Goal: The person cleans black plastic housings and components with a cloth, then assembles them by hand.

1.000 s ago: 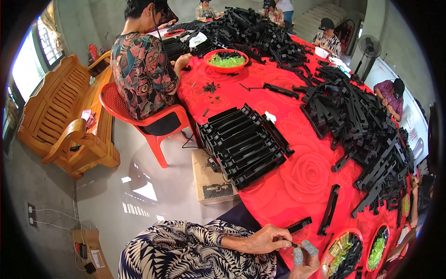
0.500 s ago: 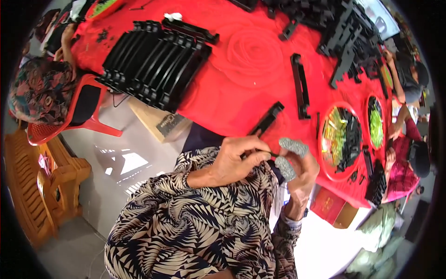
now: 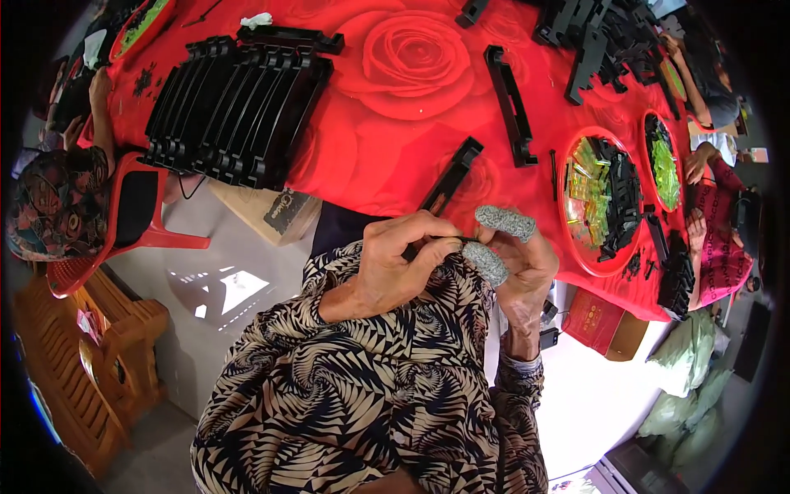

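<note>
Just beyond my lap, both hands meet around a small thin black piece (image 3: pixel 462 240) whose shape is mostly hidden by fingers. My left hand (image 3: pixel 393 265) pinches it between thumb and forefinger. Grey knitted-looking covers wrap the thumb and a finger of my right hand (image 3: pixel 527 272), which is closed round the piece's other end. A long black plastic bracket (image 3: pixel 450 178) lies at the table edge right beyond my fingers, one end toward my left hand. Farther right another black bracket (image 3: pixel 511 107) rests on the red tablecloth (image 3: pixel 383 156).
A row of black brackets (image 3: pixel 230 115) fills the table's left. At right stand a red-rimmed tray (image 3: pixel 564 235) of yellow-green and black parts and a second tray (image 3: pixel 648 136). Black parts (image 3: pixel 588 41) are heaped far right. Co-workers sit both sides; a red chair (image 3: pixel 156 235) is left.
The view has shifted, so the table's things sit higher and mostly farther left. My hands stay together on the small black piece, with the fingers slightly moved.
</note>
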A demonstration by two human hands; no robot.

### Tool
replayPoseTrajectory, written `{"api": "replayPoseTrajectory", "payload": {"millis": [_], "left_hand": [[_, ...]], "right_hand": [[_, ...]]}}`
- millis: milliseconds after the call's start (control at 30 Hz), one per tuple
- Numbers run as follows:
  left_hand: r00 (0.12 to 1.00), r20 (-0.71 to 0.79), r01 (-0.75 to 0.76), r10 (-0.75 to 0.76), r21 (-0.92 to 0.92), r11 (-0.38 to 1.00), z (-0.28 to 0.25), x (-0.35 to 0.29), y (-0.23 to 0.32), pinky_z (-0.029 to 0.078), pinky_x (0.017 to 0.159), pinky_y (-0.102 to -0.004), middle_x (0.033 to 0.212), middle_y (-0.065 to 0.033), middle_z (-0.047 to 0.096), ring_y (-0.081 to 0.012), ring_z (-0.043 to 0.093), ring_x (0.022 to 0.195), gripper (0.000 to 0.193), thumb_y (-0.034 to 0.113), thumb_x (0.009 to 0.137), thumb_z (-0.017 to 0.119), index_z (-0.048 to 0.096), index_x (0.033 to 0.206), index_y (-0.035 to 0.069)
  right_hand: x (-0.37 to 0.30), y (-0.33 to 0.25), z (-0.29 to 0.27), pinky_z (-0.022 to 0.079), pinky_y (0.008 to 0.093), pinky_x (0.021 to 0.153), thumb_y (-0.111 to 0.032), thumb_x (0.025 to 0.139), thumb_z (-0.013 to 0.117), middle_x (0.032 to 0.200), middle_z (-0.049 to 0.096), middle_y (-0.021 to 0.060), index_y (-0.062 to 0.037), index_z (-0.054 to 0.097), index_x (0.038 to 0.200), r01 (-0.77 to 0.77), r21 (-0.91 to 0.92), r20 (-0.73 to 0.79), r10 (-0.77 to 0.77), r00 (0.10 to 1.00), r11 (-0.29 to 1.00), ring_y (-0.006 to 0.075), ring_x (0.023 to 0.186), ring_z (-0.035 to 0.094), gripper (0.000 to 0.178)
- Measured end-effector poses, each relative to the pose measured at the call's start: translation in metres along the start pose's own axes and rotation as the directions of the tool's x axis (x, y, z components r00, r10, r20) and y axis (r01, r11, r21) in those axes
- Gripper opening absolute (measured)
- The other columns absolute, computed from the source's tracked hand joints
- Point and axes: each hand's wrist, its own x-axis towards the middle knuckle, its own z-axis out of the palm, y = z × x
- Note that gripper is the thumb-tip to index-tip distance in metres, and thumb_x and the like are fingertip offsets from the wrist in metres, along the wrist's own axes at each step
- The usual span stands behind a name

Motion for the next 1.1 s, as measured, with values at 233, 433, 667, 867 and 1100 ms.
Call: {"api": "replayPoseTrajectory", "payload": {"millis": [233,433,667,867,1100], "left_hand": [[0.999,0.034,0.013,-0.015,0.079,0.997,0.006,0.001,0.001,0.048,0.062,-0.0254,0.075,-0.0104,0.065,-0.0161,0.062,0.067,0.011,-0.005,0.080,0.068,0.066,0.091,-0.004],[0.996,0.087,-0.039,0.026,0.147,0.988,0.010,0.004,0.010,0.048,0.067,-0.0250,0.085,-0.0108,0.062,-0.0168,0.061,0.076,0.018,-0.008,0.078,0.069,0.069,0.096,-0.003],[0.998,0.057,0.042,-0.038,-0.066,0.997,0.013,0.000,-0.004,0.047,0.068,-0.0237,0.085,-0.0083,0.062,-0.0135,0.059,0.075,0.021,-0.011,0.080,0.067,0.068,0.099,-0.002],[0.989,0.071,0.136,-0.129,-0.103,0.985,0.012,0.001,0.004,0.046,0.068,-0.0234,0.087,-0.0072,0.061,-0.0129,0.058,0.077,0.022,-0.011,0.081,0.065,0.067,0.100,-0.002],[0.999,0.033,0.000,-0.001,0.043,0.999,0.010,0.000,0.002,0.046,0.069,-0.0254,0.084,-0.0082,0.060,-0.0142,0.058,0.076,0.020,-0.012,0.079,0.064,0.067,0.096,-0.003]], "right_hand": [[-0.006,-0.005,-0.008,0.055,0.0248,0.075,0.004,0.078,0.074,0.091,0.062,0.0051,0.0023,0.065,0.109,-0.081,-0.186,-0.008,0.081,0.997,0.979,0.0098,0.082,0.061,0.033],[-0.006,0.000,-0.019,0.053,0.0250,0.080,0.000,0.079,0.076,0.094,0.061,0.0024,-0.0003,0.064,0.114,-0.140,-0.028,0.033,0.141,0.989,0.990,0.0098,0.087,0.058,0.037],[-0.002,-0.007,-0.020,0.050,0.0294,0.070,0.002,0.078,0.073,0.089,0.060,0.0093,0.0000,0.064,0.109,0.084,-0.297,0.098,-0.057,0.994,0.951,0.0198,0.078,0.061,0.033],[-0.001,-0.004,-0.019,0.050,0.0244,0.066,0.000,0.076,0.077,0.086,0.060,0.0060,-0.0013,0.066,0.110,0.134,-0.307,0.076,-0.116,0.990,0.942,0.0131,0.077,0.060,0.036],[-0.001,-0.010,-0.014,0.050,0.0284,0.065,-0.003,0.078,0.075,0.087,0.061,0.0071,-0.0010,0.064,0.111,0.024,-0.293,0.073,-0.003,0.997,0.956,0.0159,0.075,0.060,0.035]]}}
